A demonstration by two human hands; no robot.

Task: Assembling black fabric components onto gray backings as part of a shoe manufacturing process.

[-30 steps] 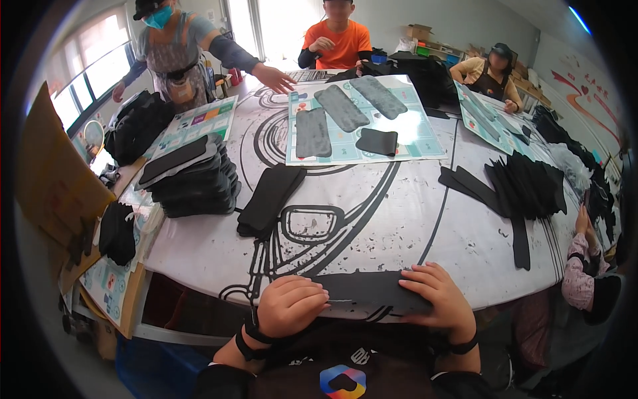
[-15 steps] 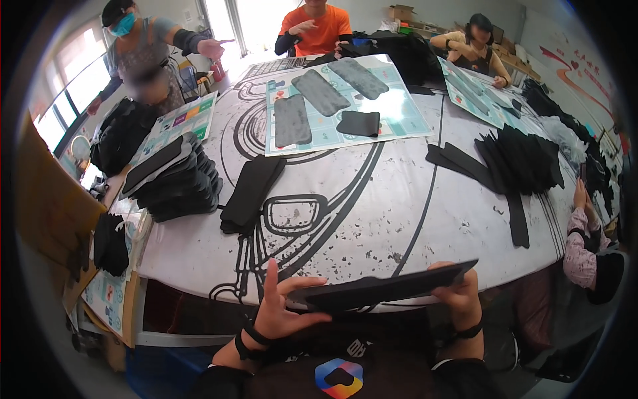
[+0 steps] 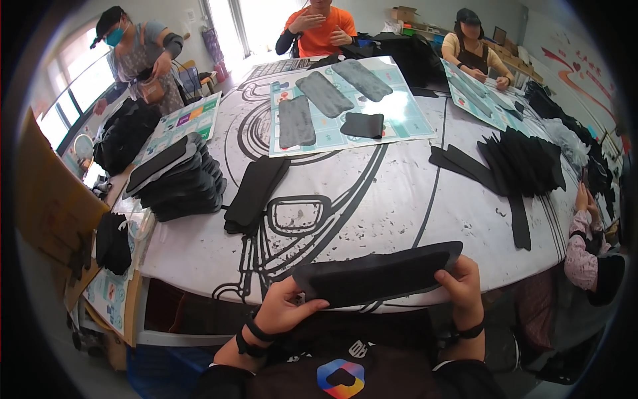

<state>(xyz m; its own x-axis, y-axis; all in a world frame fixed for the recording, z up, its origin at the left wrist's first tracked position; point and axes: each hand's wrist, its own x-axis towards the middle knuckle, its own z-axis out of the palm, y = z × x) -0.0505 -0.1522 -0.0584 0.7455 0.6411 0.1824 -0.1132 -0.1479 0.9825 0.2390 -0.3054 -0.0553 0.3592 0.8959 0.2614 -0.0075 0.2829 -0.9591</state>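
Observation:
Between my two hands a black fabric panel (image 3: 379, 276) is held stretched out lengthwise above the table's near edge. Its flat face shows, a darker middle within a greyish border, and its right end sits slightly higher. My left hand (image 3: 282, 307) pinches the left end, thumb on the near side and the other fingers partly hidden behind. At the opposite end my right hand (image 3: 461, 286) grips the panel the same way, thumb on its face. Beyond my left hand lies a small pile of long black fabric pieces (image 3: 256, 193).
A tall stack of black panels (image 3: 183, 183) stands on the left of the white printed table (image 3: 379, 206). Fanned black strips (image 3: 522, 159) lie on the right. Grey panels (image 3: 297, 123) rest on a light-blue board (image 3: 412, 120). Several people are around the table.
The panel has turned from nearly edge-on to showing its face. My left fingers, spread before, have closed on its left end. The co-workers' hands have moved too.

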